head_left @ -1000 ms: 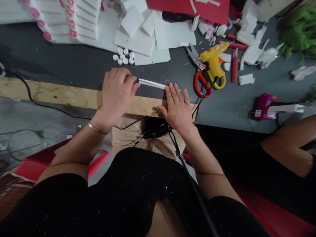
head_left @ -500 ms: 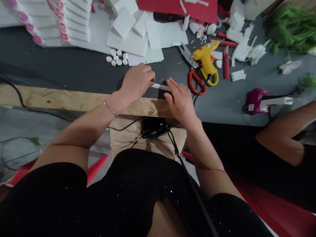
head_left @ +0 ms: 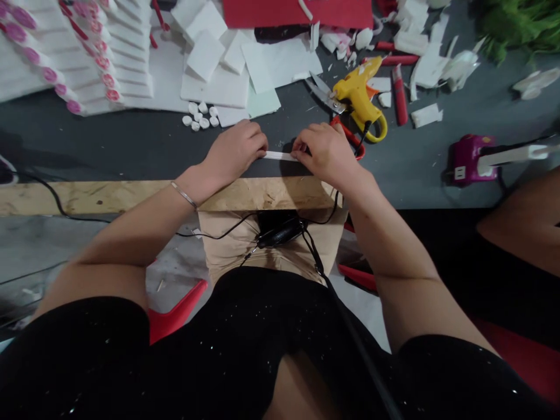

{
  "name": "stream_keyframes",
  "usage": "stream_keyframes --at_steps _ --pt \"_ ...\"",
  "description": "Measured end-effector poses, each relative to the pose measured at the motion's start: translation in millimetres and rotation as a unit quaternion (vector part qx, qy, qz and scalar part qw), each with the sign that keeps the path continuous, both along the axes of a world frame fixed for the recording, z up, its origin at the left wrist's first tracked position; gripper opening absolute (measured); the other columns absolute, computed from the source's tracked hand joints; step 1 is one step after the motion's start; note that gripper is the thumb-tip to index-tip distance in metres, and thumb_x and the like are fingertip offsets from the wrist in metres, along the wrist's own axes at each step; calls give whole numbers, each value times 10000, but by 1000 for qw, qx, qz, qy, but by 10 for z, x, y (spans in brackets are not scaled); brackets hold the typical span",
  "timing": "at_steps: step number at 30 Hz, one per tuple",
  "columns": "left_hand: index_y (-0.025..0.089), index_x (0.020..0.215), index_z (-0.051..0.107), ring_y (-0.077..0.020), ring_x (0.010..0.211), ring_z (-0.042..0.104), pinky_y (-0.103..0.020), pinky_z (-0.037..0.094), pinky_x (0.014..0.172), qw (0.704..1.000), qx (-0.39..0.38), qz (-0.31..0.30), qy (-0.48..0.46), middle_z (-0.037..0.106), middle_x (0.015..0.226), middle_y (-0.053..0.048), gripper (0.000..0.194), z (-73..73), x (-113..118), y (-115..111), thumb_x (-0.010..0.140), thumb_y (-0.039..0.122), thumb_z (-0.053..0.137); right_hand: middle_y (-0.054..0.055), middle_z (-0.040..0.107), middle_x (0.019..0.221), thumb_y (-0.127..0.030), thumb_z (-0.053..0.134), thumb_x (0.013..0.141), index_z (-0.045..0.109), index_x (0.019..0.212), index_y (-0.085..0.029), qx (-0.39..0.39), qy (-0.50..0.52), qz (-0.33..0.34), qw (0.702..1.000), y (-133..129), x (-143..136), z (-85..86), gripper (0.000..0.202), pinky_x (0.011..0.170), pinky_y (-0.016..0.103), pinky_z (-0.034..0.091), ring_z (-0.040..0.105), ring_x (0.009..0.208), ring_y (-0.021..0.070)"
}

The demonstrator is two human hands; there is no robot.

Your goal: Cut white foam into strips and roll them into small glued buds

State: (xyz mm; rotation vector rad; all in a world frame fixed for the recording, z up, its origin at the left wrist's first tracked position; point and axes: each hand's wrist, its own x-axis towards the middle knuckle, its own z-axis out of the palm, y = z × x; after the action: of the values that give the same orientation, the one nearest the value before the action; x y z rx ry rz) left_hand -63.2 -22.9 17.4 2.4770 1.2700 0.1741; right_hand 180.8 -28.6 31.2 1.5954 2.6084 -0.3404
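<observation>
A thin white strip (head_left: pixel 279 156) stretches between my two hands, low over the grey table near its wooden front edge. Its left end is pinched in the fingers of my left hand (head_left: pixel 238 146). My right hand (head_left: pixel 326 149) has its thumb and fingers closed on the other end. Up and to the left of my left hand lies a cluster of small white rolls (head_left: pixel 200 116). Just beyond my right hand are red-handled scissors (head_left: pixel 326 94), partly covered by a yellow glue gun (head_left: pixel 359 96). What the strip is made of, I cannot tell.
White sheets (head_left: pixel 214 87) and pink-centred white rolls (head_left: pixel 102 63) lie at the back left. A red sheet (head_left: pixel 297 13) is behind. To the right sit a red cutter knife (head_left: pixel 399 96), a purple power adapter (head_left: pixel 472 158), greenery (head_left: pixel 520 26) and another person's arm (head_left: pixel 525 216).
My right hand has gone from flat, spread fingers to pinching the strip's right end. My left hand keeps its hold on the other end. The camera view has shifted slightly.
</observation>
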Motion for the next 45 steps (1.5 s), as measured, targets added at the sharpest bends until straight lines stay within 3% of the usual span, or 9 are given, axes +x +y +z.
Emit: stream_keyframes --at_steps 4,12,21,27,33,41,45 --pt "172 1085 753 -309 1229 670 -414 549 1002 998 -7 -16 -56 741 1115 -123 231 -87 -89 121 1056 289 556 165 743 1163 -297 508 1066 729 1123 -200 -1 39 31 999 59 72 -10 247 1023 556 448 637 1186 392" --pt "203 978 759 -295 1078 701 -417 537 947 995 -48 -33 -76 742 1005 -115 117 -124 -117 309 955 276 670 149 752 1123 -309 448 1080 713 1072 -225 38 51 64 996 81 113 -135 278 951 487 456 637 1115 349" --pt "249 987 789 -269 983 718 -427 571 910 987 -23 -70 -142 763 960 -88 162 -231 -210 323 974 324 646 114 771 1059 -289 508 1057 716 1218 -240 21 111 82 990 121 135 -250 268 901 452 474 670 1023 318" --pt "232 1095 833 -256 1031 723 -433 589 950 981 -13 -73 -178 781 1033 -88 248 -241 -230 239 1002 326 624 92 760 1064 -253 505 1044 774 1167 -234 26 203 118 972 146 213 -364 296 925 429 471 652 1044 281" --pt "247 1087 845 -245 1004 719 -412 589 892 975 -9 -89 -203 760 1030 -100 254 -288 -267 225 1026 292 603 90 711 1029 -301 498 1080 814 1211 -265 40 243 106 963 109 251 -471 344 928 456 451 631 1031 284" --pt "212 1059 787 -256 988 695 -429 556 855 974 -4 -127 -187 712 996 -110 269 -270 -277 255 1060 378 574 106 698 977 -320 495 1110 822 1178 -241 38 206 133 969 106 251 -368 343 923 482 435 578 977 268" --pt "203 1034 761 -267 1028 677 -437 549 888 981 -33 -107 -160 713 1027 -115 276 -242 -235 226 1067 410 581 92 678 973 -335 450 1127 774 1238 -264 35 189 134 972 40 219 -294 350 969 503 434 577 1023 283"
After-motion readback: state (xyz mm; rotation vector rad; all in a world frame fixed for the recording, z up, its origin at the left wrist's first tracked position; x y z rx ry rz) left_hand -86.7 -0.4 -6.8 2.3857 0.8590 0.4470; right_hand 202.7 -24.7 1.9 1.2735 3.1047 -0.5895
